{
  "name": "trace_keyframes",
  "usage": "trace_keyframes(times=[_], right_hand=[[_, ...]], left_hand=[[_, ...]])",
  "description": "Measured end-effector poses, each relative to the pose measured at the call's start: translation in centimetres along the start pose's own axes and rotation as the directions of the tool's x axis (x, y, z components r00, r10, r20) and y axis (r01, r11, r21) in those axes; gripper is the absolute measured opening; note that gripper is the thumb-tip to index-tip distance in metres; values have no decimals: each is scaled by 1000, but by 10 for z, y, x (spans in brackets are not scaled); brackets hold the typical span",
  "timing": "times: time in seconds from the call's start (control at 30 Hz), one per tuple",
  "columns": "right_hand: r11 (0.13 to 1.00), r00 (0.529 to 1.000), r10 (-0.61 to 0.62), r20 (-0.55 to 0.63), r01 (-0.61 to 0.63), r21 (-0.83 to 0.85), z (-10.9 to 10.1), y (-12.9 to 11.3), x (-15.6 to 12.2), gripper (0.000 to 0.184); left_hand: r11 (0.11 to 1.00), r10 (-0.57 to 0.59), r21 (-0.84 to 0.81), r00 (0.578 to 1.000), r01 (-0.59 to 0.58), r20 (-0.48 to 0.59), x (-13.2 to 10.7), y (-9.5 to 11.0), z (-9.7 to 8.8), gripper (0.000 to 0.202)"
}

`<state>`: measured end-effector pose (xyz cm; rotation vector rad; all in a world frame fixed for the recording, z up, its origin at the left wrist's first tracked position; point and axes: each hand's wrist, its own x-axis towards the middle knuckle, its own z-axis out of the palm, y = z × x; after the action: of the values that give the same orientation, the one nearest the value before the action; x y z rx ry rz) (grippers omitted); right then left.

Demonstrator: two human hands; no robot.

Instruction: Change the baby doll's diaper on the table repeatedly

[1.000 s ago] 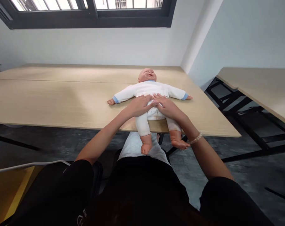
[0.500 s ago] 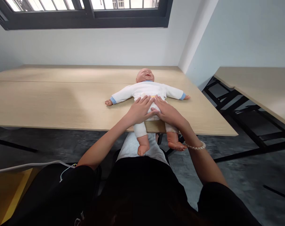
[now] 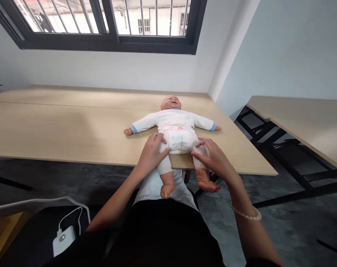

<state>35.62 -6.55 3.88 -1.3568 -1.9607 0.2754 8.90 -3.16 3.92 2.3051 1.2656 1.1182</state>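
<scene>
A baby doll (image 3: 175, 119) lies on its back on the wooden table (image 3: 73, 137), arms spread and lower legs hanging past the front edge. It wears a white top with blue cuffs and a printed white diaper (image 3: 181, 142). My left hand (image 3: 153, 150) curves over the doll's thigh on the left, thumb on the inner side. Around the other thigh, my right hand (image 3: 214, 155) is bent, its fingers by the hip and its thumb across the leg. The diaper's front shows between both hands.
Another table (image 3: 304, 115) with a black folding frame stands to the right, beyond a gap. A barred window (image 3: 151, 22) is in the wall behind. On a dark surface at lower left lies a white device (image 3: 64, 240) with a cable.
Both hands have left the middle of the diaper, moved apart and come down to the doll's thighs. The view has tilted up slightly. The doll remains in place.
</scene>
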Motion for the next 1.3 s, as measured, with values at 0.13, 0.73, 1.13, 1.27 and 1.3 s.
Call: trace_keyframes(times=[0.13, 0.73, 1.13, 1.27, 1.3], right_hand=[[992, 999, -35, 16, 37, -122, 15, -6, 0, 19], [981, 990, 121, -67, -130, -143, 24, -24, 16, 8], [985, 980, 155, -127, -163, -61, 34, -19, 22, 10], [996, 989, 94, -117, -94, 0, 42, -10, 28, 14], [996, 989, 86, -117, -86, 7, 44, -8, 29, 14]], left_hand=[[994, -104, 46, 993, 102, 47, -8, 10, 0, 19], [994, -75, 70, 996, 78, -44, 5, 4, 4, 9], [990, -97, 96, 994, 101, -44, 12, 0, 10, 16], [993, -102, 63, 994, 100, 42, 16, -3, 10, 6], [993, -108, 54, 993, 106, 47, 17, -3, 11, 4]])
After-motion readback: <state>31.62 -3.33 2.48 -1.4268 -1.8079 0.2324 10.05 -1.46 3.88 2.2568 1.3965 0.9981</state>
